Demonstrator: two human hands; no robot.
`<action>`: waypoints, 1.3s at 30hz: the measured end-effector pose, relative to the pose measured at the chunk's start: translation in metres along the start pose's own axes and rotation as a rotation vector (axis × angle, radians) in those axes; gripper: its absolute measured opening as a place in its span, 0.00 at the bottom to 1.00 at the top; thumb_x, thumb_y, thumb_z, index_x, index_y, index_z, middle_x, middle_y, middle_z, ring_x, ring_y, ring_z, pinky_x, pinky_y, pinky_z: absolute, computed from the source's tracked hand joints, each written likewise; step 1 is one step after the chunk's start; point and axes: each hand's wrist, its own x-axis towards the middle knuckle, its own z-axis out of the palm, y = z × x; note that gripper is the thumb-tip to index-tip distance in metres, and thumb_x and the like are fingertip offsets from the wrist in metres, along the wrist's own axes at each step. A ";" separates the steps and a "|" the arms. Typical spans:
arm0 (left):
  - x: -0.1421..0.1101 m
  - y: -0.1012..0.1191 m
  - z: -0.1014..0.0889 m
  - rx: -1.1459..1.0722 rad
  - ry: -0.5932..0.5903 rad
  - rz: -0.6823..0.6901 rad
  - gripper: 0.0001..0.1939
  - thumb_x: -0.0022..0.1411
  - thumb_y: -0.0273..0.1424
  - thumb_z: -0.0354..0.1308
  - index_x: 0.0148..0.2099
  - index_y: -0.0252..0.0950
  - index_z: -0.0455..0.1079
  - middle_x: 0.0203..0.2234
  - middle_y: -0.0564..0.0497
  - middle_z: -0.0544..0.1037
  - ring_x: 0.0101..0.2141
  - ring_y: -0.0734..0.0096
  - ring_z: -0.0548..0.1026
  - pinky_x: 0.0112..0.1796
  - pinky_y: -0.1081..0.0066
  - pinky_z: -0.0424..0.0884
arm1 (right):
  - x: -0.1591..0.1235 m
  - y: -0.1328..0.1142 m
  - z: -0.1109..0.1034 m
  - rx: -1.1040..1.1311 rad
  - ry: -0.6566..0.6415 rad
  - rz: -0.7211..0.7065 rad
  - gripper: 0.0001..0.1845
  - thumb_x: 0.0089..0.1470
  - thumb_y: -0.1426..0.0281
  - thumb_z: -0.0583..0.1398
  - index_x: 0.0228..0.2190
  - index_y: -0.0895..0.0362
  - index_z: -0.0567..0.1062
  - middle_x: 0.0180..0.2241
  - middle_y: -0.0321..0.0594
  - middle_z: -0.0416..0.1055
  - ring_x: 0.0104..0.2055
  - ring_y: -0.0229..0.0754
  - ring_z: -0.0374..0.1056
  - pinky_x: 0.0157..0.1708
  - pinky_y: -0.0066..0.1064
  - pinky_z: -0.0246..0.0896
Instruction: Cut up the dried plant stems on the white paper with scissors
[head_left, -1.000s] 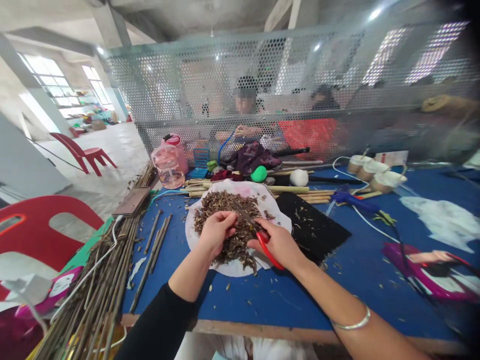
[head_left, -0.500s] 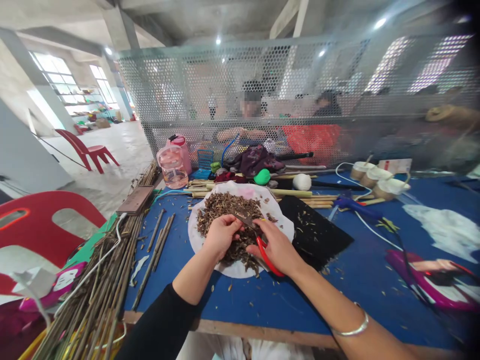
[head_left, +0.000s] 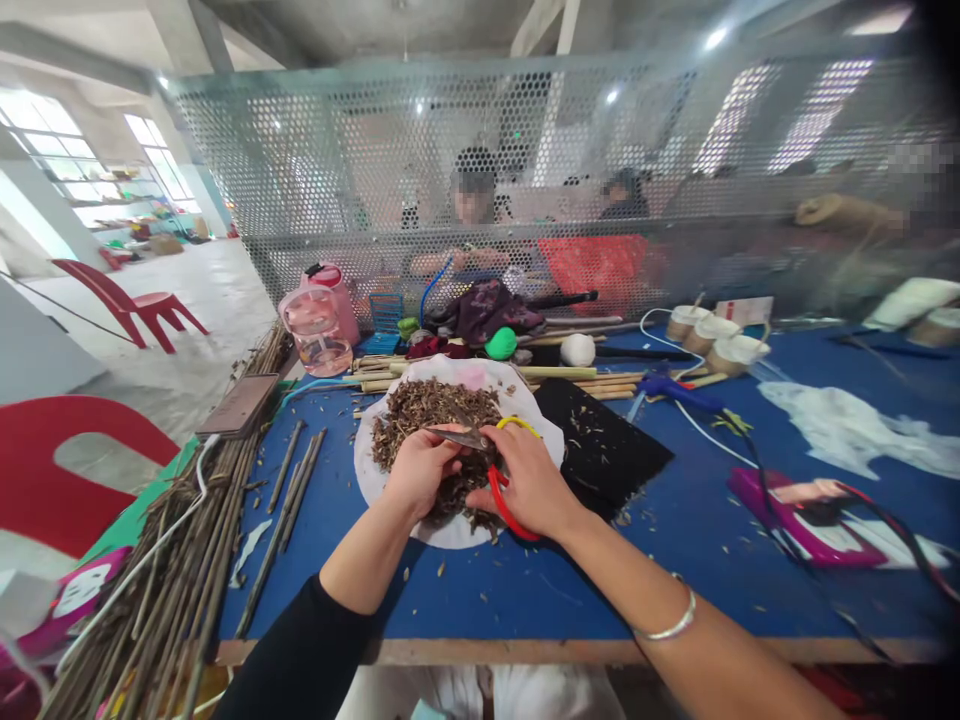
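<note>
My right hand (head_left: 529,478) grips a pair of scissors (head_left: 510,508) with one red and one yellow handle loop. Their dark blades point left, over a heap of brown dried plant bits (head_left: 420,405). The heap lies on a round white cloth (head_left: 367,490) on the blue table. My left hand (head_left: 420,472) is closed near the blade tips, thumb and fingertips pinched together. What it pinches, if anything, is too small to make out.
Dry stems (head_left: 187,540) are bundled along the left edge, a phone (head_left: 238,405) on top. Behind the cloth lie sticks, a green ball (head_left: 501,343) and a pink jug (head_left: 319,330). A black sheet (head_left: 600,450) and glue gun (head_left: 682,393) are at right. Perforated metal screens the back.
The view has shifted, so the scene sits further left. My right hand has turned, showing the yellow loop and more of the blades. My left hand stays pinched over the heap.
</note>
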 end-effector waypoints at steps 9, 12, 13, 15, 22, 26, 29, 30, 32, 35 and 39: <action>0.003 -0.007 -0.004 -0.023 -0.018 0.028 0.14 0.39 0.35 0.68 0.27 0.30 0.72 0.23 0.51 0.74 0.25 0.81 0.70 0.29 0.81 0.67 | -0.003 0.005 0.002 0.215 -0.034 0.044 0.36 0.41 0.53 0.63 0.49 0.59 0.65 0.43 0.49 0.68 0.46 0.50 0.64 0.46 0.40 0.60; 0.004 -0.008 -0.003 0.028 -0.002 0.067 0.14 0.41 0.35 0.67 0.28 0.30 0.72 0.23 0.51 0.74 0.25 0.80 0.70 0.29 0.80 0.67 | -0.002 0.003 0.001 0.224 -0.054 0.071 0.35 0.41 0.53 0.63 0.48 0.58 0.66 0.44 0.49 0.69 0.46 0.50 0.65 0.46 0.39 0.60; 0.004 -0.009 -0.003 0.049 0.011 0.075 0.13 0.42 0.35 0.66 0.28 0.31 0.72 0.23 0.51 0.74 0.25 0.79 0.71 0.29 0.79 0.67 | -0.002 0.002 0.001 0.222 -0.061 0.080 0.35 0.41 0.54 0.64 0.48 0.58 0.67 0.43 0.48 0.70 0.46 0.50 0.66 0.45 0.39 0.61; 0.005 -0.010 -0.003 0.094 0.046 0.080 0.12 0.43 0.35 0.65 0.27 0.31 0.72 0.22 0.52 0.74 0.24 0.80 0.70 0.28 0.79 0.67 | -0.002 -0.001 0.000 0.218 -0.076 0.100 0.33 0.41 0.54 0.64 0.47 0.56 0.67 0.42 0.47 0.71 0.44 0.49 0.67 0.43 0.38 0.62; 0.004 -0.010 -0.001 0.060 0.081 0.031 0.10 0.43 0.33 0.65 0.26 0.30 0.70 0.21 0.52 0.73 0.23 0.81 0.69 0.27 0.80 0.67 | -0.002 -0.008 0.001 0.147 -0.103 0.136 0.31 0.42 0.53 0.63 0.46 0.56 0.66 0.40 0.45 0.70 0.43 0.49 0.66 0.41 0.38 0.62; 0.002 -0.009 0.002 0.029 0.084 0.025 0.10 0.42 0.31 0.65 0.26 0.30 0.70 0.21 0.52 0.73 0.23 0.83 0.69 0.26 0.82 0.67 | -0.001 -0.010 0.003 0.087 -0.061 0.129 0.36 0.41 0.51 0.62 0.47 0.59 0.65 0.42 0.50 0.68 0.46 0.52 0.64 0.43 0.42 0.60; 0.003 -0.010 0.001 0.019 0.085 0.014 0.10 0.42 0.31 0.65 0.27 0.30 0.70 0.22 0.52 0.73 0.23 0.83 0.70 0.27 0.82 0.67 | 0.000 -0.010 0.003 0.112 -0.067 0.141 0.35 0.41 0.51 0.63 0.47 0.58 0.65 0.41 0.48 0.69 0.45 0.51 0.64 0.43 0.40 0.60; 0.004 -0.010 0.000 0.021 0.087 0.010 0.10 0.42 0.31 0.65 0.27 0.30 0.70 0.22 0.52 0.73 0.23 0.82 0.70 0.27 0.82 0.67 | 0.000 -0.011 0.003 0.125 -0.071 0.149 0.35 0.40 0.51 0.63 0.47 0.57 0.65 0.41 0.47 0.69 0.45 0.50 0.65 0.42 0.39 0.60; 0.005 -0.010 -0.002 0.037 0.088 0.000 0.10 0.42 0.31 0.65 0.26 0.30 0.70 0.21 0.52 0.73 0.23 0.82 0.70 0.26 0.82 0.67 | -0.001 -0.011 0.002 0.155 -0.083 0.160 0.34 0.40 0.52 0.64 0.46 0.56 0.66 0.40 0.45 0.70 0.42 0.48 0.66 0.40 0.37 0.61; 0.006 -0.010 -0.004 0.066 0.101 -0.012 0.10 0.43 0.32 0.65 0.24 0.29 0.70 0.20 0.51 0.72 0.22 0.83 0.69 0.26 0.81 0.67 | -0.001 -0.010 0.000 0.203 -0.111 0.167 0.29 0.40 0.53 0.64 0.43 0.54 0.69 0.36 0.42 0.71 0.37 0.45 0.67 0.36 0.34 0.61; 0.007 -0.009 -0.005 0.086 0.112 -0.024 0.11 0.42 0.32 0.66 0.23 0.30 0.69 0.20 0.51 0.72 0.21 0.83 0.69 0.26 0.81 0.67 | -0.002 -0.009 0.000 0.244 -0.130 0.172 0.23 0.42 0.56 0.64 0.41 0.53 0.71 0.32 0.39 0.72 0.32 0.42 0.67 0.32 0.30 0.60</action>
